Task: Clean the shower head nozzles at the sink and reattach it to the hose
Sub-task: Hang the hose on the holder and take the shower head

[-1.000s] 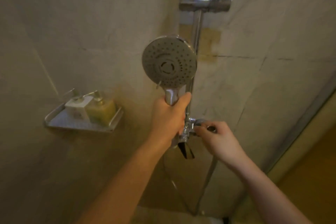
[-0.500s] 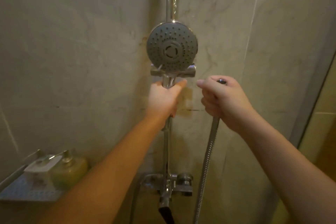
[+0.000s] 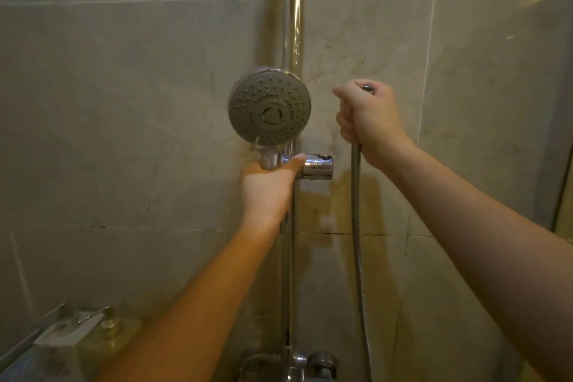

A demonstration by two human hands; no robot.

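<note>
Tiled wall (image 3: 139, 102) is seen behind everything, with a chrome rail (image 3: 292, 25) fixed upright on it. A shelf (image 3: 21, 347) with two bottles (image 3: 105, 338) is mounted low, well below and left of the left fingers. Shower head (image 3: 269, 107) is held up just above the left fingers, nozzle face turned toward the camera. Its handle is gripped by the left hand (image 3: 266, 187), fingers curled round it, thumb laid against the rail bracket (image 3: 317, 167). Hose (image 3: 356, 226) is hung straight down from the right hand (image 3: 367, 115); its end is clenched in a closed fist, metal tip shown above the fingers. Hose and head are kept apart. Tap (image 3: 291, 364) is seen far below both hands.
</note>
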